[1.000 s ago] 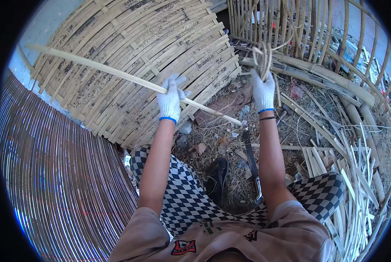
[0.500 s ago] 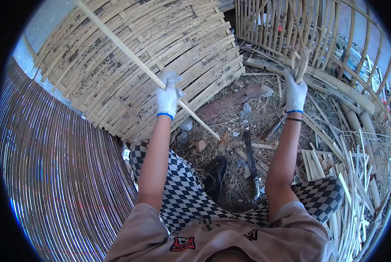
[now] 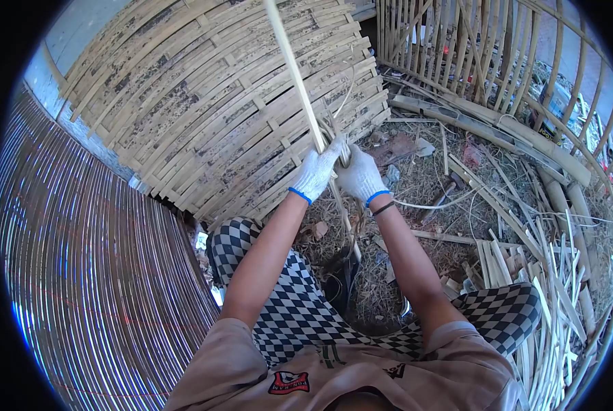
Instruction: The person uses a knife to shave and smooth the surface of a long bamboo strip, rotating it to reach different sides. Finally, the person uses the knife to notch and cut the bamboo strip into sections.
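Note:
In the head view, my left hand (image 3: 314, 171), in a white glove with a blue cuff, is closed around a long pale bamboo stick (image 3: 295, 75). The stick slants from the top of the view down towards my foot. My right hand (image 3: 361, 172), gloved the same way, meets the left one at the stick. Its fingers are closed on a looped bundle of thin bamboo ties (image 3: 345, 156), partly hidden between the gloves. Loose tie ends hang below the hands and curve upward past them.
A woven bamboo panel (image 3: 217, 103) leans ahead and left, beside a slatted roll (image 3: 108, 267). A bamboo fence (image 3: 450, 51) stands at the back right. A hammer-like tool (image 3: 440, 198) lies on the straw-covered ground. Split bamboo strips (image 3: 549, 301) pile up at right.
My hands were apart and have come together at the stick. The right hand brought the tie bundle leftward and down. The stick swung more upright, and my right forearm now covers most of a long knife.

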Available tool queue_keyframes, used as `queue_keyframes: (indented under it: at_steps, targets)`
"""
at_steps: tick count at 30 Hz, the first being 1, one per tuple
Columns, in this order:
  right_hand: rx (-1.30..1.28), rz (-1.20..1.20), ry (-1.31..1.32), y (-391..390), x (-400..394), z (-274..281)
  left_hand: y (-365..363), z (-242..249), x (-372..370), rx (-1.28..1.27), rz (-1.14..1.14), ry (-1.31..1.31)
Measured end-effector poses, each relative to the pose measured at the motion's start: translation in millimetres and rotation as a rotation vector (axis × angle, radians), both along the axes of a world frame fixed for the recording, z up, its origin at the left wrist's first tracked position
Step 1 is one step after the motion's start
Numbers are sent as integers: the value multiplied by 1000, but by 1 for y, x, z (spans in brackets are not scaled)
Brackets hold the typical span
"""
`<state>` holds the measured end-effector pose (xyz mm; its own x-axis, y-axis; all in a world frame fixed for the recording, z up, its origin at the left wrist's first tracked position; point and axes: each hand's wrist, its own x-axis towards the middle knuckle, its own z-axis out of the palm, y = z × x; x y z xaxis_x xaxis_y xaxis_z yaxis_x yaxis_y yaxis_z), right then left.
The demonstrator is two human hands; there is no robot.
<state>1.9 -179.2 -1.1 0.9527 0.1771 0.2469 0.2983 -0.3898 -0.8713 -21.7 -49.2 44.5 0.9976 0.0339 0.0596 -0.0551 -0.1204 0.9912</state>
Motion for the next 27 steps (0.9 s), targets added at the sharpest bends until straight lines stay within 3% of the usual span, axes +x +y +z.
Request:
queue_keyframes:
  at_steps: [4,12,16,20,23,24,27]
  targets:
    - [-235,-113,-22,11,-19,20,2,-11,10,-281,72,-181]
    - [-237,-120,-163,20,-33,28,14,-4,11,-275,95,-124]
    - [-167,-24,-99,13,-31,33,14,15,5,-215,163,-99]
    - [4,226,-203,-5,-21,31,31,25,13,-97,224,-59]
    - [88,400,-110,-24,-14,26,43,27,17,-129,322,-164]
    - [36,341,-55,-30,-18,36,47,31,17,-99,300,-144]
    - [-179,80,-271,-37,-16,39,39,31,13,-132,243,-224]
